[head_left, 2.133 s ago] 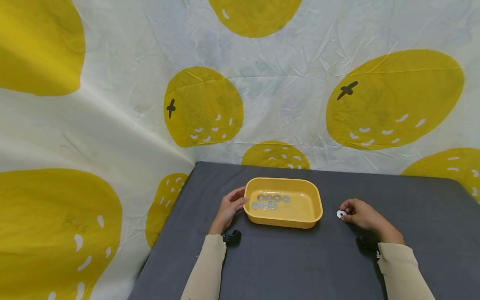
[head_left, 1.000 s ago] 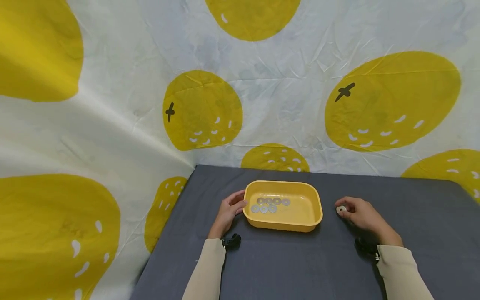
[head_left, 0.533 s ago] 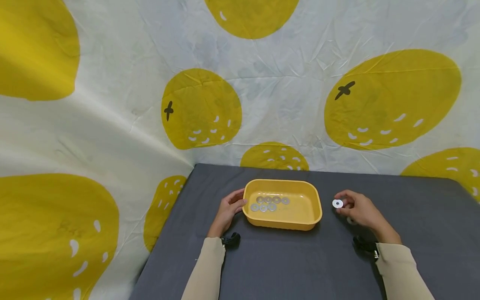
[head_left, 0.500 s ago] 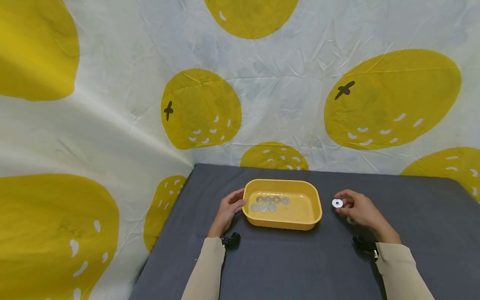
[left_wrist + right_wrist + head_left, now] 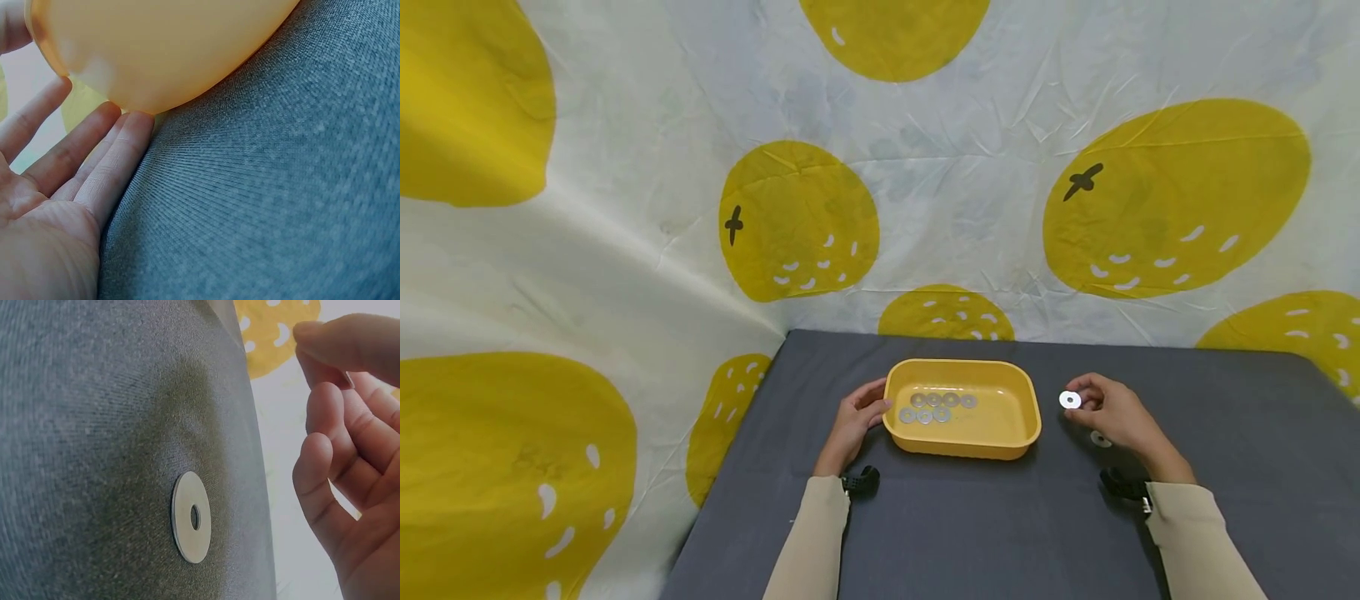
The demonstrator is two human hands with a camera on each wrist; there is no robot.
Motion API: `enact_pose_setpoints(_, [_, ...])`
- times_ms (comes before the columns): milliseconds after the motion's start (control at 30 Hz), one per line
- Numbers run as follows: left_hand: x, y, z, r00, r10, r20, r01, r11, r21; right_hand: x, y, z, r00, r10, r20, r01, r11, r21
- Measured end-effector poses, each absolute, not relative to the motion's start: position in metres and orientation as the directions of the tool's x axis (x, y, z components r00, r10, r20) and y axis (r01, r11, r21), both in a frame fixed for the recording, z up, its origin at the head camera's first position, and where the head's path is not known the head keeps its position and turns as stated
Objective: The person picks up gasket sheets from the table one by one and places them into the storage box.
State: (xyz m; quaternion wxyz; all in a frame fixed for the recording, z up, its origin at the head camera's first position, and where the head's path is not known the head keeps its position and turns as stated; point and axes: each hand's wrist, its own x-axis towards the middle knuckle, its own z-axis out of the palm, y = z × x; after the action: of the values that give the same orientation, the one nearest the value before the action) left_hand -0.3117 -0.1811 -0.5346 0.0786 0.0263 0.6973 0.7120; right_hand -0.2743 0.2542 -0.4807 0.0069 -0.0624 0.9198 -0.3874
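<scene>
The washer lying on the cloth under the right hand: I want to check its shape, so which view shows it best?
The right wrist view: the washer on the cloth fills the frame, flat, its centre hole plain. The head view shows it only as a small pale disc below the right hand. The left wrist view misses it.

- The head view looks forward and down from above the table point(image 5: 970, 533), taking in both sleeves, the yellow tray point(image 5: 992, 437) at centre frame and the fruit-print cloth point(image 5: 625, 250) behind.
- The left wrist view sits very near the table, facing the tray's outer wall point(image 5: 162, 56) at upper left.
- The right wrist view, equally close, faces a washer point(image 5: 190, 517) lying on the table, also seen from the head view point(image 5: 1101, 439).
</scene>
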Motion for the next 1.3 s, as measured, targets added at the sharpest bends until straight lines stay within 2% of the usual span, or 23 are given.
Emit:
enact_pose_setpoints(567, [-0.313, -0.181, -0.536, -0.986, 0.149, -0.074, -0.077, -0.017, 0.997, -0.273, 0.247, -0.48, -0.987, -0.066, 0.149, -0.147, 0.752, -0.643])
enact_pose_setpoints(1300, [-0.314, -0.182, -0.536, -0.985, 0.158, -0.072, -0.079, -0.036, 0.996, -0.273, 0.232, -0.482, -0.964, -0.064, 0.259, -0.221, 0.734, -0.642])
